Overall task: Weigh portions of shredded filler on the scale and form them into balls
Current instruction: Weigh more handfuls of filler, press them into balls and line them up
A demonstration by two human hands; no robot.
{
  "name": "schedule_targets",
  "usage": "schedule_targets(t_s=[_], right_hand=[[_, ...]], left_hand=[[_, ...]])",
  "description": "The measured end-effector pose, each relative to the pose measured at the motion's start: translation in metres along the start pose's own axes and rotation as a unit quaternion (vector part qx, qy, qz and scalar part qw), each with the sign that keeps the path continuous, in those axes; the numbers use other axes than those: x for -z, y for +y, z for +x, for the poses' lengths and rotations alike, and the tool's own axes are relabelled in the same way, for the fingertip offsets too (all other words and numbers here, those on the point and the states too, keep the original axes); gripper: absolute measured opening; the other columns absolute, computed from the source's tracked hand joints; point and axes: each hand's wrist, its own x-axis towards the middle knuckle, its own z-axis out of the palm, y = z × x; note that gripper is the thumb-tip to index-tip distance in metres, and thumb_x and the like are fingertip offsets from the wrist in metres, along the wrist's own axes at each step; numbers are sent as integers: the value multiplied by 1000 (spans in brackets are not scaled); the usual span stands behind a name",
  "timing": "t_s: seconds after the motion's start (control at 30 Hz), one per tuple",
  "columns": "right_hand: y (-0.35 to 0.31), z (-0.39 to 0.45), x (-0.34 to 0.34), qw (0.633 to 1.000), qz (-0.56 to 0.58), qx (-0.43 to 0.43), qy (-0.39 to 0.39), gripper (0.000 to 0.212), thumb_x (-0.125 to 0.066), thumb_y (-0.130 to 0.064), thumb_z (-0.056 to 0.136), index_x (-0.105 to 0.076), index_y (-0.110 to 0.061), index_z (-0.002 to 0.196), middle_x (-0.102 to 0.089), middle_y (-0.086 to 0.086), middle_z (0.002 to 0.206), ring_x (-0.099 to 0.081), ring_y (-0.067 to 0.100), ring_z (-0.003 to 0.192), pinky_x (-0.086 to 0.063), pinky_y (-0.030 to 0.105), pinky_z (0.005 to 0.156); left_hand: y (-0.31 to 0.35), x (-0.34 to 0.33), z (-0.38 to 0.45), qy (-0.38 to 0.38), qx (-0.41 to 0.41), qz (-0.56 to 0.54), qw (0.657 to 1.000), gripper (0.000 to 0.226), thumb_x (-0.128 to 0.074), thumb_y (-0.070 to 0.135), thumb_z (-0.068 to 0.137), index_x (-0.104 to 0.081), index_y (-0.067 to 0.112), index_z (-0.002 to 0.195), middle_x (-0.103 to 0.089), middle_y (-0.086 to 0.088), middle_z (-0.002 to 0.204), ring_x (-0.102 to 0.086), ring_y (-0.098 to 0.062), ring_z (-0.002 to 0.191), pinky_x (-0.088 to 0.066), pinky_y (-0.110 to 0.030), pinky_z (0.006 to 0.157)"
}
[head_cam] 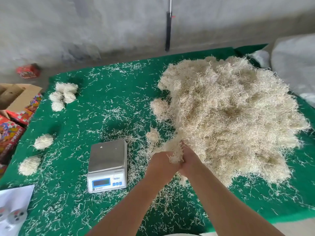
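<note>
i read this as the gathering step: both hands are at the near edge of the big pale heap of shredded straw-like filler (226, 114) on the green felt-covered table (110, 92). my left hand (163, 160) and right hand (189, 157) are pressed together with a small tuft of pale shreds (175, 156) caught between them; the fingers look curled around it, though the view is blurred there and i can't make out each finger. the small silver digital scale with a steel platform (107, 165) sits just left of the hands and its platform is bare, so this portion isn't weighed yet. several finished off-white filler balls (64, 96) lie well apart at the far left. next, i'd judge, the tuft needs carrying left and setting gently on the platform, without shedding strands, then trimming to weight.
</note>
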Motion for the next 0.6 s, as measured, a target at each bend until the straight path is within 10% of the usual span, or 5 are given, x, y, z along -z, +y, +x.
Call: schedule_targets(t_s=[0.13,0.27,0.37,0.47,0.6], right_hand=[[-2,12,-13,999,-3,15,43,28,-53,-16,107,-66,3,123,-68,25,126,-69,38,112,-56,50,105],[-9,17,-20,998,-46,28,38,20,-48,-16,110,-61,-2,111,-64,16,107,-66,31,93,-61,45,76],[-17,17,-22,994,-48,55,80,14,-42,-20,111,-54,-19,103,-56,10,111,-62,29,99,-56,46,87],[-21,23,-17,995,-42,65,69,41,-37,-25,112,-47,-7,147,-51,18,148,-50,40,140,-48,46,99],[-29,23,-18,996,-28,31,77,39,-41,-23,112,-58,0,138,-65,27,131,-60,48,129,-46,56,115]], left_hand=[[7,15,0,15,-4,31,999,17,-70,38,93,-67,25,83,-66,3,63,-51,0,36,-42,-20,37],[12,26,-2,40,-16,46,998,32,-72,38,91,-69,28,121,-69,5,68,-49,0,34,-37,-24,31],[7,29,-7,30,-12,35,999,55,-68,28,89,-61,10,141,-71,2,72,-46,-4,36,-42,-22,36],[5,33,-17,23,-2,-16,1000,58,-66,21,88,-58,8,144,-73,0,75,-48,-6,39,-43,-23,39],[7,43,-15,33,1,-19,999,66,-66,18,88,-49,3,150,-74,2,78,-47,1,35,-40,-18,37]])
